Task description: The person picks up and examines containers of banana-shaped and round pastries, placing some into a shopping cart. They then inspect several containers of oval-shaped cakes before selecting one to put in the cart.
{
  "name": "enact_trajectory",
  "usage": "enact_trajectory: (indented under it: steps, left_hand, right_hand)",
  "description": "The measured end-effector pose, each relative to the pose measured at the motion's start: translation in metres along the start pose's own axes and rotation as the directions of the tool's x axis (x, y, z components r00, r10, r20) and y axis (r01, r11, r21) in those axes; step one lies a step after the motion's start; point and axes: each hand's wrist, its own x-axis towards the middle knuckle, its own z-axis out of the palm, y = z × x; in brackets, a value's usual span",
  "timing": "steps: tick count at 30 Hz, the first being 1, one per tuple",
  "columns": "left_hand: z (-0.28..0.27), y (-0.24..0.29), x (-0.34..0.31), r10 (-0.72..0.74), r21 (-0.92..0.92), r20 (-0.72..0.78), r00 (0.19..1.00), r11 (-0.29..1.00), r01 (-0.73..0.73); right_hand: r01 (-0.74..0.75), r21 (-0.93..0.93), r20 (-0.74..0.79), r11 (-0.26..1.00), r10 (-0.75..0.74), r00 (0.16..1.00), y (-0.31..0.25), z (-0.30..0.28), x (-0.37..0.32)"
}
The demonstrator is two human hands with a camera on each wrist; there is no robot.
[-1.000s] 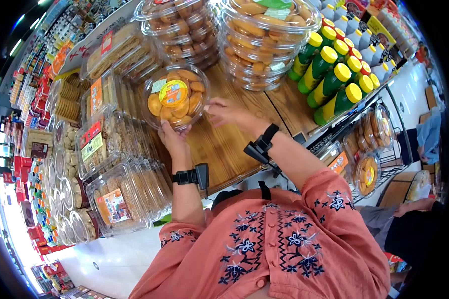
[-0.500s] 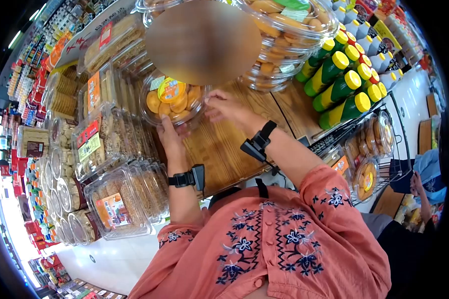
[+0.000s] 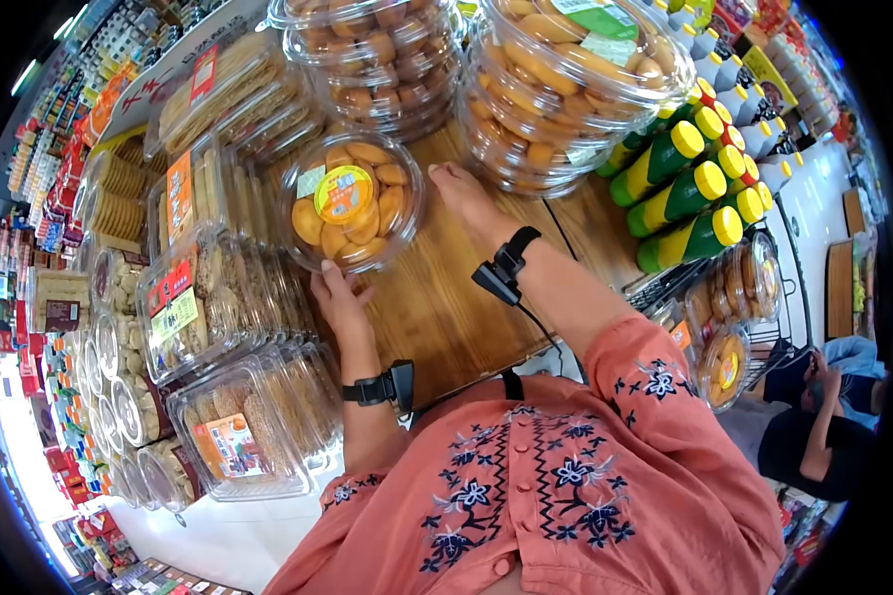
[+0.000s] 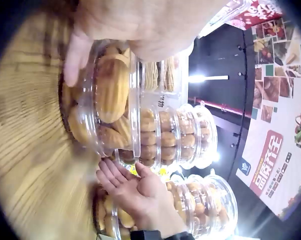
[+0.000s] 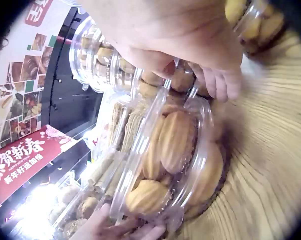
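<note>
Squarely upright cookie tub [image 3: 352, 198], label skyward, left hand [image 3: 339, 297] touching open-fingered, right hand [image 3: 463, 195] released.

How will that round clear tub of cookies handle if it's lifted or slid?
The cookie tub probably feels light: thin clear plastic, loosely packed cookies. Its walls likely flex under a squeeze, and the contents could crack. Low and wide, it should slide on the wooden shelf rather than tip.

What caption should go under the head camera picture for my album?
Left hand touches a round tub of golden cookies on a wooden shelf, right hand beside it.
</note>
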Motion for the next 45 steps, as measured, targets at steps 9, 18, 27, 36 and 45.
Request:
enact_trajectory:
  steps: [9,18,27,36,45]
  left_hand:
    - [0.01,0.008,-0.006,0.017,-0.159,0.062,0.998,0.987,-0.007]
    - [0.014,0.011,0.001,0.015,-0.18,0.065,0.998,0.984,-0.003]
    - [0.032,0.015,0.024,0.044,-0.22,0.084,0.995,0.975,-0.024]
    - [0.037,0.016,0.03,0.028,-0.226,0.058,0.998,0.974,-0.014]
    - [0.016,0.0,0.027,0.05,-0.032,0.178,0.983,0.998,-0.045]
  right_hand:
    - [-0.171,0.294,0.084,0.94,0.153,0.985,0.039,0.021,0.105]
    - [-0.114,0.592,0.103,0.798,0.066,0.993,-0.007,0.029,0.087]
    - [-0.081,0.65,0.082,0.756,0.037,0.996,0.0,0.032,0.125]
    - [-0.063,0.481,0.134,0.875,-0.002,0.991,0.012,0.019,0.119]
    - [0.344,0.108,0.218,0.933,-0.36,0.907,0.008,-0.03,-0.054]
